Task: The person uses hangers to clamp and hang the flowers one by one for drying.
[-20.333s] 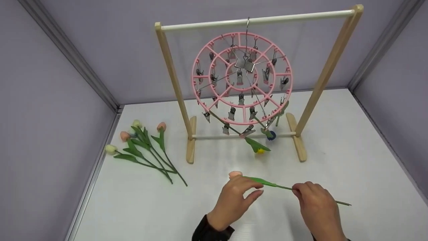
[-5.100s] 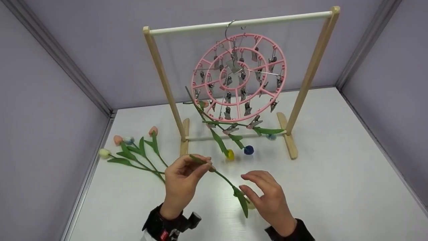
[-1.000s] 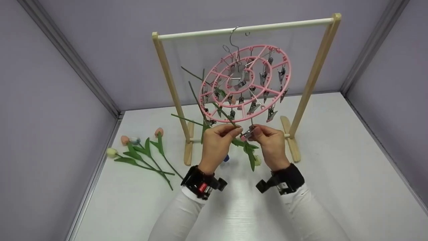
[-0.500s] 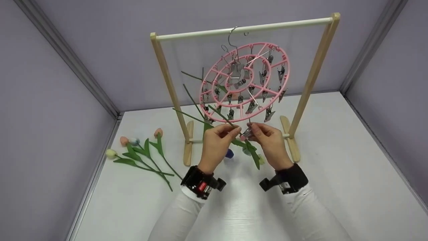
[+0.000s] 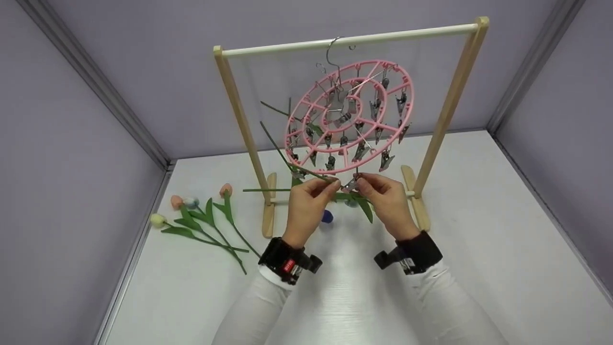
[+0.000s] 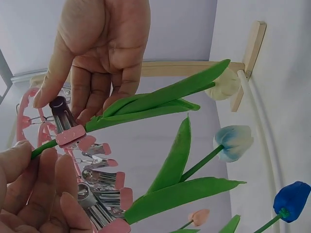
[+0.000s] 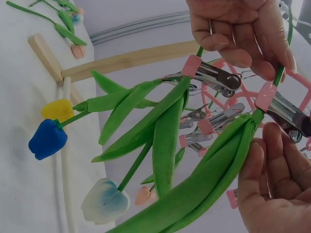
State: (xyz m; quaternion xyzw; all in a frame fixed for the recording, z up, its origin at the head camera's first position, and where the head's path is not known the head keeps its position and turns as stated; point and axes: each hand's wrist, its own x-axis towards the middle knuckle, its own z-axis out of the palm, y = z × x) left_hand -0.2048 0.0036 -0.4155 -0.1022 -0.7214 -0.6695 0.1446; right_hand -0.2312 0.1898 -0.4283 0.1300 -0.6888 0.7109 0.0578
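Observation:
In the head view my left hand [image 5: 306, 208] pinches the stem of a cream tulip. Its bloom [image 6: 226, 86] shows in the left wrist view beyond long green leaves [image 7: 214, 179]. With thumb and fingers my right hand [image 5: 389, 206] holds a metal clip [image 6: 63, 119] by its handle end. The clip's pink tips [image 7: 266, 96] sit across the stem, just above the leaves. The clip hangs from a pink round hanger [image 5: 412, 103]. Other tulips hang upside down from neighbouring clips: a pale blue one [image 7: 106, 201], a dark blue one [image 7: 47, 140] and a yellow one [image 7: 57, 110].
A wooden stand [image 5: 459, 91] carries the hanger on its white bar [image 5: 407, 33]. Several loose tulips [image 5: 226, 190] lie on the white table [image 5: 479, 268] at the left. Bare clips [image 5: 401, 103] dangle along the hanger's right side. Grey panels [image 5: 550, 120] enclose the table.
Earlier a pink tulip was in my hands; the hanger has since turned and carries more tulips. The cream tulip went from above the table up to the clip. Lately its stem has tilted flatter.

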